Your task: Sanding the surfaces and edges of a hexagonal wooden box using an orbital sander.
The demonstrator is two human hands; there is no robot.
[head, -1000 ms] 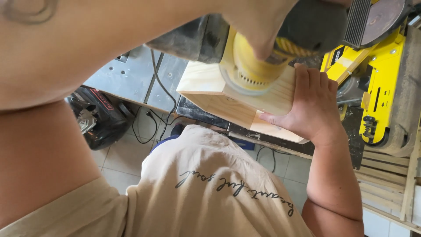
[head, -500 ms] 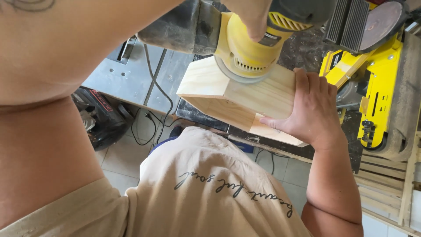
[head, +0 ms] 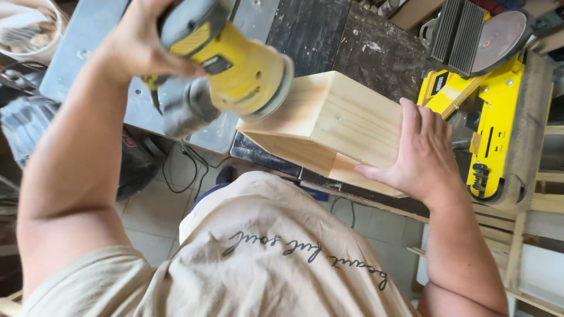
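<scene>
A yellow mitre saw point(head: 499, 111) is seen at the right on a dark, scuffed tabletop point(head: 329, 41). Black cables point(head: 182, 170) are strewn over the tiled floor point(head: 150, 220) below.

sanding pad point(head: 271, 94) face hidden, saw point(head: 499, 100) cropped
</scene>
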